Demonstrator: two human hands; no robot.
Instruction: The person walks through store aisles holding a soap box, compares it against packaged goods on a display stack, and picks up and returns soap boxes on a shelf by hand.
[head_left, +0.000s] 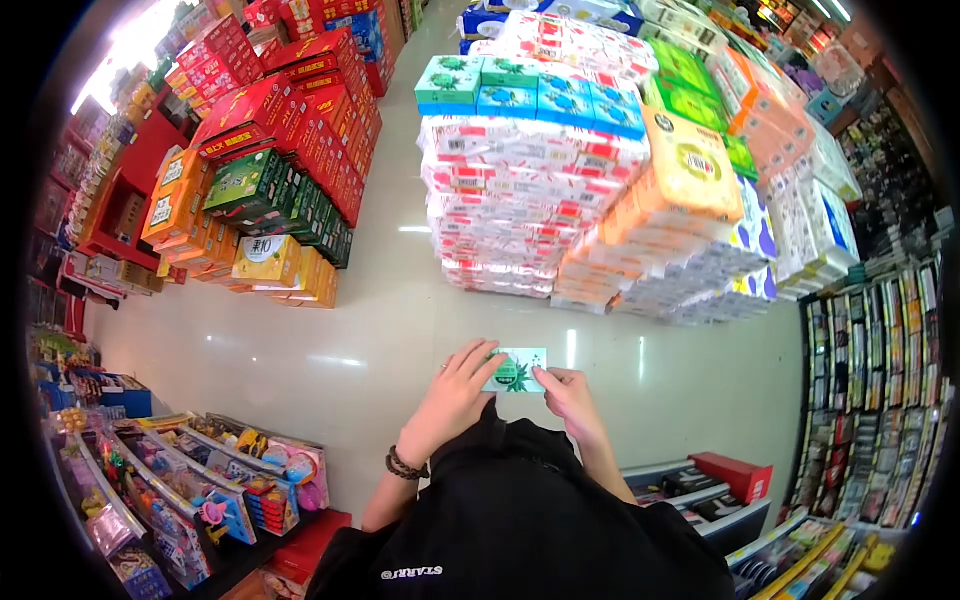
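Shop floor (270,345): wrapped packs (525,200) stacked far right, red cartons (250,112) far left. Near, left hand (462,387) and right hand (566,392) both grasping green-white box (518,371).

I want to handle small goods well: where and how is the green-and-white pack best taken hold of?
Probably hold the pack by its short ends, coming from left and right: it is a rectangle, wider than tall, printed face toward the camera. The left grip overlaps its left end; the right grip is at the other.
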